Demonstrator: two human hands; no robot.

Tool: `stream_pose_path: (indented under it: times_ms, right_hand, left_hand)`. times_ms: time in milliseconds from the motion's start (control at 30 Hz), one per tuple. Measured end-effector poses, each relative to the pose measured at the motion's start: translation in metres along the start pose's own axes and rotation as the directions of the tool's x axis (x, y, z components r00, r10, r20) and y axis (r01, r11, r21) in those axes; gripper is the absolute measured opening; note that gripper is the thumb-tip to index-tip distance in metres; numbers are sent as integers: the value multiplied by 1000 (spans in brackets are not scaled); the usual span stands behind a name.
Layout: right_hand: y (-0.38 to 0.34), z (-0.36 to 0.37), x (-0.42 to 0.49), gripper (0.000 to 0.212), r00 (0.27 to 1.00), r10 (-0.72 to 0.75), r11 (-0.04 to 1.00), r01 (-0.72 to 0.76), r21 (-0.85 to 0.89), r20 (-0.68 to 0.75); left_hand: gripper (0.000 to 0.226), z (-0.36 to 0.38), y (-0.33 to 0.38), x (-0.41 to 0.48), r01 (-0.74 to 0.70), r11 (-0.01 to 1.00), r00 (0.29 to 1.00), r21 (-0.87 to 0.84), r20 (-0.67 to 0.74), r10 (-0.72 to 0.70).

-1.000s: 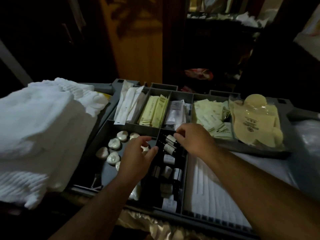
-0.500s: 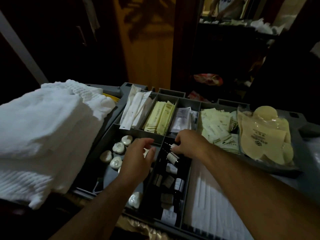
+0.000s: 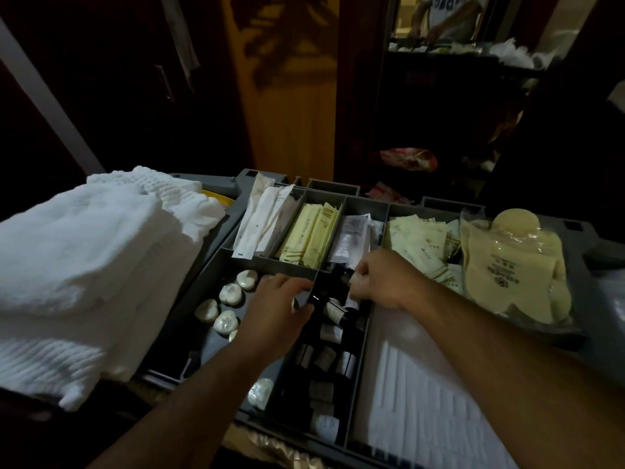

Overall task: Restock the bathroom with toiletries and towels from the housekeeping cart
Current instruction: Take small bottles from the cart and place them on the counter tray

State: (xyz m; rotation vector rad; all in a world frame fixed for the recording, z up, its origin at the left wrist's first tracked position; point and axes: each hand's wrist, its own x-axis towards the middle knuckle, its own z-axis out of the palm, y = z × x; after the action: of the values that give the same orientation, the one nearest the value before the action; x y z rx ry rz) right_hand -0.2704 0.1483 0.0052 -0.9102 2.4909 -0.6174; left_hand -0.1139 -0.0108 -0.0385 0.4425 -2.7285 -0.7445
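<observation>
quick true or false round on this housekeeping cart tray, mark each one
1. The right hand grips a small dark bottle. True.
2. The stack of folded white towels lies right of the grey compartment tray. False: left of it.
3. The round white wrapped soaps lie in the tray's near-left compartment. True.
4. The long pale yellow sachets fill the near row. False: they stand in the far row.
5. The left hand rests on the towels. False: it is over the tray.

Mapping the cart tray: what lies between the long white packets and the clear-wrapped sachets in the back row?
A compartment of yellow packets, between the long white packets and the clear-wrapped sachets; the head view shows it.
</observation>
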Motion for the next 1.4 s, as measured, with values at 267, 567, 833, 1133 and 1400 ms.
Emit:
stream_pose_path:
  times_ms: [267,567,833,1133,1400]
  right_hand:
    - [28,4,-25,16,985,31,981,2,195,-168]
    - [36,16,-44,7,959,107,916,7,401,-261]
    - [22,16,-54,12,935,215,709,49,703,-282]
    - [10,40,-57,33,935,299,375,67,925,-189]
    - [11,50,-67,22,928,339,247,73,966,-156]
  left_hand:
    - [60,-2,15,31,-200,893,922,404,385,33]
    - [45,2,14,31,-161,949,956,270,281,82]
    - [23,-17,38,18,205,796,978,-569,141,-151]
    - [26,-20,37,6,351,25,894,-936,327,-306]
    - [30,-24,28,-12,458,-210,833,-864,500,-238]
